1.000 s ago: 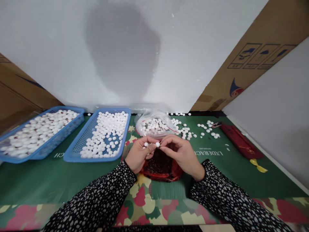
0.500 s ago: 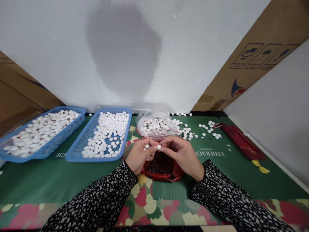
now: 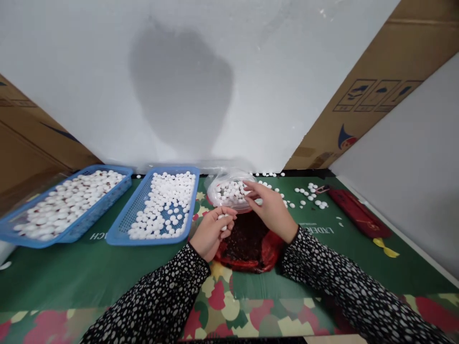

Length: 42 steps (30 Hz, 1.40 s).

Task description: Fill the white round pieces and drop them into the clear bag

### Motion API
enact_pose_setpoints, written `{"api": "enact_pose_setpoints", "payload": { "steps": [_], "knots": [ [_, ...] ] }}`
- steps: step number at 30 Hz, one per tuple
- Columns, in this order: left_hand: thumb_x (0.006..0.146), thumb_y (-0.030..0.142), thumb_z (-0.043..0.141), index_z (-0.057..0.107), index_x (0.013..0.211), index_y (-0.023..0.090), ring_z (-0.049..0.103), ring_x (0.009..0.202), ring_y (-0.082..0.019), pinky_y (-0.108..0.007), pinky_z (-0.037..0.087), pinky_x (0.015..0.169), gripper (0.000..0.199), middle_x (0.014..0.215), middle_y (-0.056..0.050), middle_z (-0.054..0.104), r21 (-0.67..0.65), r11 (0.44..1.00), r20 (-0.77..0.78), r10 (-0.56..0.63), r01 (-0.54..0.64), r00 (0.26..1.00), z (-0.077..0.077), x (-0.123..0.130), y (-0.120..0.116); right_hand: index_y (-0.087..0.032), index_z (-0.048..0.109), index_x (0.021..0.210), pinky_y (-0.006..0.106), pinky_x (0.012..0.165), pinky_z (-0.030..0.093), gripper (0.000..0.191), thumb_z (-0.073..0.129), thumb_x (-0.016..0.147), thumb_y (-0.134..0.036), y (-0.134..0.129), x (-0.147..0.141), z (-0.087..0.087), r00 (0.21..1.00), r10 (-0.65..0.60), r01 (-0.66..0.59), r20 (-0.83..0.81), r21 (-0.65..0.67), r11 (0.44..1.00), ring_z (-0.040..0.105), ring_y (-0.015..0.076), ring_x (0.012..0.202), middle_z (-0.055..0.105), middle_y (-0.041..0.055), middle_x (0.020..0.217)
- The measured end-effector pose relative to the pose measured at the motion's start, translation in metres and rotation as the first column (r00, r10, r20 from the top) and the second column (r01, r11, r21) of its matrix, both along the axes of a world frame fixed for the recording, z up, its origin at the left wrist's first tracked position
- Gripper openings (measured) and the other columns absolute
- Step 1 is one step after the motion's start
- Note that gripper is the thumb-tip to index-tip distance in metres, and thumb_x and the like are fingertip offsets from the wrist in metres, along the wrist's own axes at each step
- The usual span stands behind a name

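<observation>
My left hand (image 3: 214, 232) is closed around one or more small white balls (image 3: 224, 222), which peek out between its fingers. My right hand (image 3: 267, 205) hovers at the right edge of a clear zip bag (image 3: 215, 191), its thumb and forefinger apart. Inside that bag lies a heap of white balls (image 3: 231, 191). Below both hands sits an open red bag (image 3: 271, 248) filled with a dark, crumbly material (image 3: 245, 241). I cannot make out whether the right fingertips touch any ball.
Two blue mesh baskets stand at left: one (image 3: 116, 229) with plain white balls, the outer one (image 3: 68, 234) with white pieces showing brown spots. Loose balls (image 3: 311, 191) lie at right, near a dark red case (image 3: 358, 212) and a yellow ribbon (image 3: 385, 247). Cardboard-edged panels enclose the table.
My hands have moved apart. The right one has gone up and away from the left, toward the clear bag, while the left still holds white balls. The view has shifted slightly.
</observation>
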<state>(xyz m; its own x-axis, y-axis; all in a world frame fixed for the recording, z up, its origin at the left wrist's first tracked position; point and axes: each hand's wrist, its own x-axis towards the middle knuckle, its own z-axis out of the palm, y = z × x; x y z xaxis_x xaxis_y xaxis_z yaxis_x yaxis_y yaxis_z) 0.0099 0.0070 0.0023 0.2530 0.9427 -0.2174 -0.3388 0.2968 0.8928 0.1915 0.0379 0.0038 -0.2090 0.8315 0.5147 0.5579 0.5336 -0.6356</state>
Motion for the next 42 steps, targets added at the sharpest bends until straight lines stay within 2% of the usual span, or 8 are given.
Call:
{"api": "enact_pose_setpoints", "payload": {
  "steps": [2,5,9,14,19,25,33,42],
  "knots": [
    [0.066,0.03,0.079,0.062,0.09,0.012,0.043,0.055,-0.005,-0.016,0.021,0.041,0.034,0.075,-0.002,0.059,-0.003,1.0,-0.003,0.017,-0.017,1.0,-0.003,-0.001,0.001,-0.02,0.064,0.108,0.035,0.081,0.053,0.022,0.056,0.089,-0.012,-0.005,0.0,-0.005,0.984,0.091,-0.088,0.154,-0.026,0.996,0.065,0.0189,0.086,0.068,0.0068,0.099],
    [0.068,0.035,0.079,0.061,0.084,0.013,0.043,0.053,-0.006,-0.017,0.02,0.041,0.033,0.069,-0.002,0.058,0.024,1.0,-0.018,0.014,-0.013,1.0,-0.007,-0.002,0.001,-0.02,0.068,0.098,0.039,0.084,0.053,0.013,0.063,0.087,-0.018,-0.018,-0.003,-0.013,0.85,0.317,-0.264,0.422,-0.181,0.948,0.064,0.0226,0.093,0.067,0.007,0.097],
    [0.071,0.042,0.076,0.065,0.076,0.009,0.036,0.05,-0.004,-0.018,0.019,0.041,0.035,0.062,-0.001,0.053,0.051,0.998,0.003,-0.022,0.022,1.0,-0.007,-0.002,0.002,-0.017,0.067,0.101,0.039,0.092,0.051,0.019,0.06,0.085,-0.008,-0.025,-0.009,-0.02,0.778,0.362,-0.276,0.513,-0.239,0.931,0.062,0.0237,0.104,0.063,0.0098,0.113],
    [0.069,0.027,0.078,0.069,0.09,0.009,0.049,0.065,-0.007,-0.016,0.028,0.044,0.029,0.084,-0.007,0.061,-0.038,0.999,0.089,-0.006,0.01,0.996,0.0,-0.002,0.002,-0.018,0.065,0.086,0.034,0.088,0.049,0.015,0.057,0.088,-0.006,-0.027,-0.005,-0.01,0.88,0.334,-0.255,0.338,-0.256,0.932,0.061,0.0187,0.096,0.065,0.0048,0.1],
    [0.073,0.032,0.078,0.065,0.085,0.012,0.048,0.059,-0.006,-0.015,0.025,0.042,0.027,0.078,-0.004,0.06,-0.007,1.0,0.077,-0.024,0.025,0.997,-0.004,-0.003,0.001,-0.02,0.064,0.082,0.028,0.074,0.049,0.008,0.063,0.088,-0.015,-0.028,0.003,0.002,0.963,0.27,-0.252,0.005,-0.344,0.905,0.062,0.0137,0.076,0.068,-0.0018,0.08],
    [0.072,0.039,0.078,0.07,0.091,0.009,0.046,0.057,-0.004,-0.014,0.022,0.04,0.037,0.076,-0.002,0.056,-0.01,0.999,0.072,-0.032,0.033,0.997,-0.007,-0.004,0.002,-0.02,0.065,0.088,0.033,0.074,0.055,0.006,0.067,0.084,-0.024,-0.029,0.002,0.001,0.897,0.227,-0.394,-0.379,-0.454,0.799,0.067,0.015,0.076,0.072,0.0018,0.085],
    [0.07,0.036,0.08,0.069,0.09,0.009,0.047,0.057,-0.004,-0.013,0.026,0.04,0.035,0.076,-0.003,0.059,-0.011,1.0,0.087,-0.017,0.018,0.996,-0.004,-0.003,0.002,-0.021,0.065,0.081,0.037,0.08,0.055,0.005,0.068,0.084,-0.023,-0.031,0.001,0.006,0.924,0.24,-0.344,-0.299,-0.371,0.863,0.066,0.0161,0.081,0.071,0.0014,0.086],
    [0.072,0.031,0.079,0.061,0.081,0.011,0.047,0.051,-0.003,-0.012,0.023,0.038,0.029,0.069,-0.002,0.059,-0.041,0.996,0.154,-0.072,0.079,0.986,-0.006,-0.004,0.002,-0.022,0.068,0.085,0.033,0.071,0.056,0.007,0.071,0.082,-0.027,-0.036,-0.008,0.005,0.838,0.118,-0.364,-0.533,-0.384,0.849,0.067,0.0145,0.071,0.072,0.0005,0.08]
  ]
}}
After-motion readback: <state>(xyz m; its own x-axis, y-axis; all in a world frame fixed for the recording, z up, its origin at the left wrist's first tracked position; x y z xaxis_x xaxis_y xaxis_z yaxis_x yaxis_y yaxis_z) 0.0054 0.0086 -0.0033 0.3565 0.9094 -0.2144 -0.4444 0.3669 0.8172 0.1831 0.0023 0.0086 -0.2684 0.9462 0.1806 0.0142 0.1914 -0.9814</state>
